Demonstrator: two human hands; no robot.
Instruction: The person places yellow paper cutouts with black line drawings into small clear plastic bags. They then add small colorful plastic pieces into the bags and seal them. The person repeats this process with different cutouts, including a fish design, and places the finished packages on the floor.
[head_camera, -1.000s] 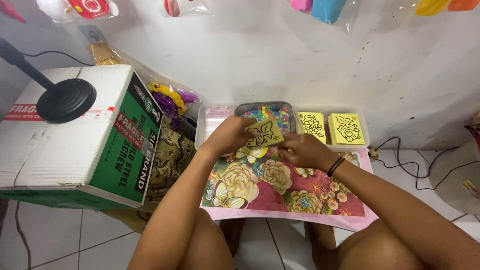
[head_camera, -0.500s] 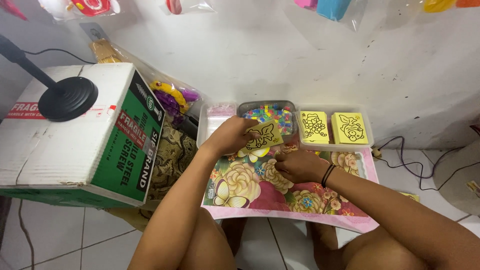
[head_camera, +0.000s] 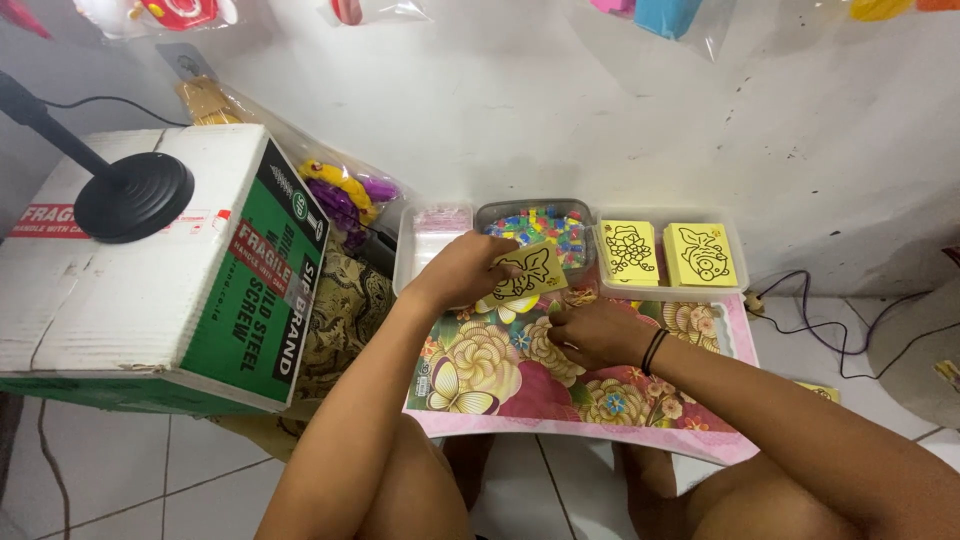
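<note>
While the left hand (head_camera: 462, 268) pinches a small yellow card (head_camera: 528, 272) by its left edge, fingers closed on it, the card is lifted off the mat and tilted, printed face up toward the camera. Probable reason for that grip: an edge hold keeps the black outline drawing uncovered and readable. Long axis of the card runs roughly left to right, rising a little toward the right; free end points at the middle tub.

Right hand (head_camera: 598, 332) rests low on the floral mat (head_camera: 500, 372), fingers curled together, knuckles up. Whether anything small is held under the fingertips cannot be told. A dark band sits on that wrist.

Card hangs just in front of the tub of coloured bits (head_camera: 545, 226), partly overlapping its near rim in view. Left of that tub, a clear tray (head_camera: 432, 240) with pale contents. Right of it, a clear tray (head_camera: 668, 288) holding two stacks of yellow cards (head_camera: 665, 252) lying flat, side by side, faces up, likely kept so for picking off the top.

Further left: a large cardboard box (head_camera: 150, 290), green on its side, with a black round stand base (head_camera: 135, 195) on top. Bagged purple and yellow toys (head_camera: 345, 192) lean against the white wall behind.
</note>
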